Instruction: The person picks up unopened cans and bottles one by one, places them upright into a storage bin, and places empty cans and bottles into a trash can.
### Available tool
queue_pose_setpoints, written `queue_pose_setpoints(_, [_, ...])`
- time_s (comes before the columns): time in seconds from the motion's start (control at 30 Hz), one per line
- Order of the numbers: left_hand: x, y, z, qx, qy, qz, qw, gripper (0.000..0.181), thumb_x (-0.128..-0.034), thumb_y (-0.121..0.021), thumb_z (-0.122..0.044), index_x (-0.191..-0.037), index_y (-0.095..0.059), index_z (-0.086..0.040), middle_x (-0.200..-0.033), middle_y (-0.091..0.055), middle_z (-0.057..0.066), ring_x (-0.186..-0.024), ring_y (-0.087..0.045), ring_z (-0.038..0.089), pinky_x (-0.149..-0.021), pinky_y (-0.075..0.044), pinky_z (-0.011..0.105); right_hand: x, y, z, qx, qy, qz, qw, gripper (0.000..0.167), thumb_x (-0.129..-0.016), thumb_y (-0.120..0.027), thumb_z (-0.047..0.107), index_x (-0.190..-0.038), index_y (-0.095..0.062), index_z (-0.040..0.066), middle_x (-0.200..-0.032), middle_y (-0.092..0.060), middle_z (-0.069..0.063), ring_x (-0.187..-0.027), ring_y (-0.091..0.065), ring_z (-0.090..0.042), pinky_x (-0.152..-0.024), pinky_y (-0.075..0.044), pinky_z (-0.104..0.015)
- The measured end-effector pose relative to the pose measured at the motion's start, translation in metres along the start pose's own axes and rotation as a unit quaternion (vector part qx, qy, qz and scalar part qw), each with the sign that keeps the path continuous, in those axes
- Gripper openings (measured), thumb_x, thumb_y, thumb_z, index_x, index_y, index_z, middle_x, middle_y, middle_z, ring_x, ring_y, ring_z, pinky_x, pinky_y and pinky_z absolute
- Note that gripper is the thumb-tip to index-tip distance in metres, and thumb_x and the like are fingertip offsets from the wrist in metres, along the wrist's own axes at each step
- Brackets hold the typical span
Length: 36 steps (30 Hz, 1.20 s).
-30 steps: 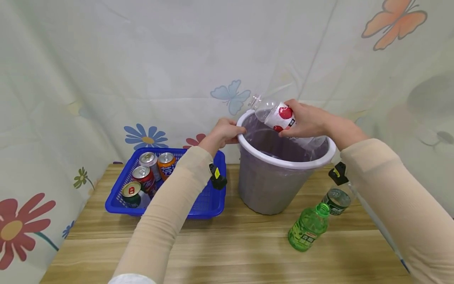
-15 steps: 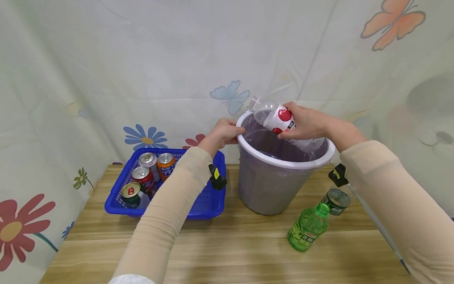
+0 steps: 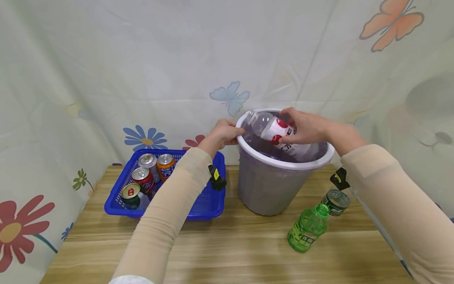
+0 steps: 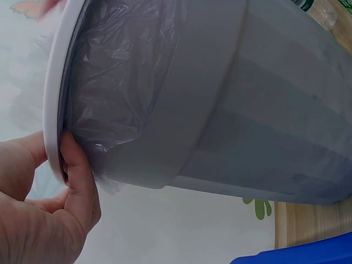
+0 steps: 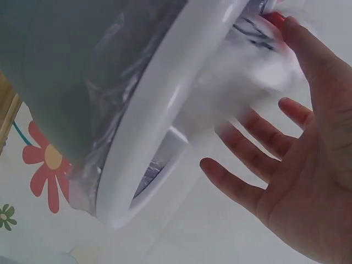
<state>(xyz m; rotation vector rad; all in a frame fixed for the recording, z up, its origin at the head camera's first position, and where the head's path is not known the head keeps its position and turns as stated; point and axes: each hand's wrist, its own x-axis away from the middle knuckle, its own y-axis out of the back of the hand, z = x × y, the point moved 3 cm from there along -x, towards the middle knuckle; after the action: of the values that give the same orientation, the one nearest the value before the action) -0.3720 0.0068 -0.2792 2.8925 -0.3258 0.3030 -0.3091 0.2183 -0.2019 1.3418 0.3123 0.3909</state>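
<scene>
"Grey bin [image 3: 269, 189], white rim [image 3: 283, 163]: how do the arms [image 3: 173, 197] reach it?"

"Both stretched forward. Left hand [image 3: 224, 133] pinches the rim; right hand [image 3: 308, 127] hangs over the mouth, fingers spread."

"And the clear bottle [image 3: 269, 129]?"

"Tilted within the bin's mouth, neck toward the left hand; whether the right thumb touches it, I can't tell."

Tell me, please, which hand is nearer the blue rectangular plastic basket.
Left. The left hand grips the white rim of the grey plastic bin, near the far right corner of the basket; the right hand is farther right, over the bin's opening.
</scene>
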Motion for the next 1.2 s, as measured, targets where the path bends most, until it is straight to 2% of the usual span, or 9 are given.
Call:
queue_pose_setpoints(0.1, [0.0, 0.0, 0.0, -0.002, -0.001, -0.002, 1.0, 0.028, -0.0845, -0.065, -0.012, -0.108, -0.06, 0.003, -0.1, -0.059, 0.015, -0.08, -0.065, 0.022, -0.081, -0.054, 0.035, 0.002, 0.0, -0.001, 0.0, -0.005, 0.005, 1.0, 0.075, -0.082, -0.066, 0.035, -0.138, -0.025, 0.006, -0.117, -0.055, -0.025, -0.106, -0.055, -0.037, -0.09, -0.043, -0.05])
queue_pose_setpoints(0.3, [-0.001, 0.001, 0.001, 0.005, 0.003, -0.003, 1.0, 0.028, -0.0842, -0.065, -0.011, -0.108, -0.06, 0.003, -0.101, -0.059, 0.015, -0.078, -0.065, 0.022, -0.082, -0.054, 0.036, 0.002, 0.0, -0.004, 0.007, -0.015, 0.015, 0.9998, 0.075, -0.086, -0.059, 0.043, -0.143, -0.022, 0.01, -0.125, -0.052, -0.024, -0.111, -0.052, -0.036, -0.092, -0.041, -0.052])
queue_pose_setpoints(0.67, [-0.002, -0.002, 0.0, 0.005, 0.0, -0.003, 1.0, 0.027, -0.0835, -0.066, -0.011, -0.107, -0.061, 0.003, -0.098, -0.06, 0.014, -0.077, -0.065, 0.021, -0.071, -0.056, 0.03, 0.01, 0.004, -0.008, 0.017, -0.019, 0.004, 0.9997, 0.075, -0.089, -0.049, 0.052, -0.146, -0.021, 0.012, -0.14, -0.036, -0.022, -0.128, -0.033, -0.04, -0.102, -0.029, -0.057])
queue_pose_setpoints(0.9, [-0.004, -0.004, -0.001, 0.014, 0.0, -0.001, 0.9999, 0.028, -0.0835, -0.065, -0.01, -0.107, -0.06, 0.004, -0.098, -0.059, 0.014, -0.075, -0.065, 0.02, -0.071, -0.056, 0.03, 0.018, 0.006, -0.012, 0.014, -0.027, -0.003, 0.9995, 0.072, -0.09, -0.047, 0.052, -0.145, -0.025, 0.011, -0.142, -0.032, -0.022, -0.129, -0.032, -0.04, -0.102, -0.029, -0.058])
queue_pose_setpoints(1.2, [-0.004, -0.006, -0.001, 0.024, 0.005, -0.001, 0.9997, 0.029, -0.0837, -0.065, -0.009, -0.109, -0.059, 0.004, -0.097, -0.059, 0.014, -0.073, -0.063, 0.019, -0.072, -0.056, 0.03, 0.028, 0.008, -0.021, 0.001, -0.025, -0.039, 0.9989, 0.064, -0.091, -0.049, 0.045, -0.142, -0.031, 0.01, -0.137, -0.038, -0.02, -0.124, -0.039, -0.039, -0.097, -0.034, -0.057])
